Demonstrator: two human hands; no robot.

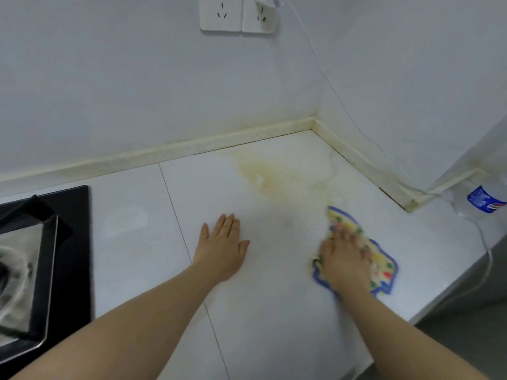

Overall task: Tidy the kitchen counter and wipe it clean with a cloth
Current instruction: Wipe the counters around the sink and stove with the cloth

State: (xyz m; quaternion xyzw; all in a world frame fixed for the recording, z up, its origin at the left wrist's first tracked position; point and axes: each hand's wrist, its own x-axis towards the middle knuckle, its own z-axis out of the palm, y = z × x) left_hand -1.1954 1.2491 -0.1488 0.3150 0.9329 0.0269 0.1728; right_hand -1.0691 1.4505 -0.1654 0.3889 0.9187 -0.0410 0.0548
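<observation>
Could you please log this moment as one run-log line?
wiping | right hand presses cloth | left hand flat on counter | yellow stain beyond cloth

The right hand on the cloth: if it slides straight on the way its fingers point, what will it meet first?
Probably the yellowish stain, just beyond the cloth under the right hand; behind it comes the raised strip at the wall. No object seems to stand between.

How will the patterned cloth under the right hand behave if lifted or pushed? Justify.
The cloth is probably floppy: its wavy edges lie flat beside the right hand. It looks thin, so likely light. Pushed, it should slide on the smooth counter, perhaps bunching.
</observation>
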